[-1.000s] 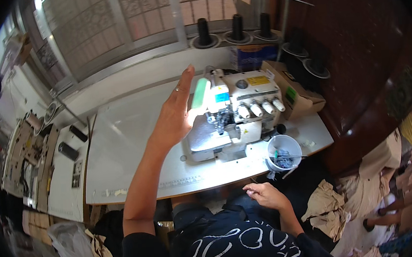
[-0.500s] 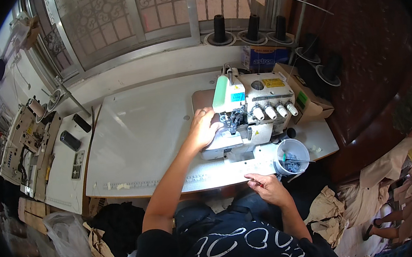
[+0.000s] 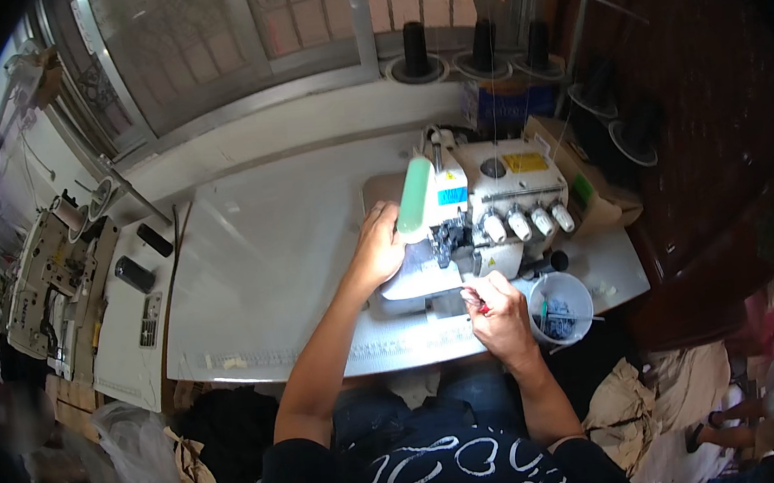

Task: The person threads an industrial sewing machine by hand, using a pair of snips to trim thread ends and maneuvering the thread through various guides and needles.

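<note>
- The left hand [image 3: 378, 247] lies flat, fingers spread narrow, on the swung-open cover plate [image 3: 423, 275] of the white overlock sewing machine [image 3: 486, 209].
- The right hand [image 3: 501, 310] pinches a small red-handled tool [image 3: 481, 306] just below the machine's needle area.
- The machine stands on the white bench [image 3: 267, 253].
- A round tub [image 3: 559, 304] of small parts sits just right of the right hand.

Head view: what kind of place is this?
Likely a small sewing workshop: a white overlock sewing machine on a white table, dark thread cones behind it, another machine at left.
</note>
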The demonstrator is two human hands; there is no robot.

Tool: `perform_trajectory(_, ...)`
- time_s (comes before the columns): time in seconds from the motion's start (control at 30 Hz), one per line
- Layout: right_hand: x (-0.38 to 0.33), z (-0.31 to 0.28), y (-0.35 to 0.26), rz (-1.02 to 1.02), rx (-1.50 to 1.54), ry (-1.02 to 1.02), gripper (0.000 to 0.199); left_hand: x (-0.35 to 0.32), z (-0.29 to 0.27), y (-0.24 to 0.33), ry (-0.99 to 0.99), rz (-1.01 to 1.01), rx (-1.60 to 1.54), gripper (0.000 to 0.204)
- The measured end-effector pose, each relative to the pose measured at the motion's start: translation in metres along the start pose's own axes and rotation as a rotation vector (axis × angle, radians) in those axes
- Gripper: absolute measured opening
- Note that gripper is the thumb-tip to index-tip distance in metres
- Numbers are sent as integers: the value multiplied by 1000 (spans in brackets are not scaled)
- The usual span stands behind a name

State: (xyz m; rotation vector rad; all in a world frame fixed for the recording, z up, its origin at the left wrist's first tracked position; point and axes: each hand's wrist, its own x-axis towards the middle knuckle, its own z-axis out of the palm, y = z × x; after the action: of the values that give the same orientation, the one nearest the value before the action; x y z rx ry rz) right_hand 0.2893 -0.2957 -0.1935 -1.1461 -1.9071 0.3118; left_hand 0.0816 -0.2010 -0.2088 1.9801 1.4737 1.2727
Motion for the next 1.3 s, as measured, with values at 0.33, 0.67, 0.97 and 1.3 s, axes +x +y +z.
perform_trajectory(0.33, 29, 30, 2, -56, -215, 53, 14, 56, 14, 20, 198, 14, -415, 17)
perform_trajectory(0.67, 34, 36, 13, -158, -104, -7, 20, 62, 15, 28, 204, -132, -358, 24)
perform_trajectory(0.97, 40, 34, 12, -323, -116, -22, 22, 79, 6, 40, 75, -405, -307, 14)
perform_trajectory(1.3, 42, 54, -9, -391, -319, -14, 11, 104, 14, -10, -74, -294, -155, 20)
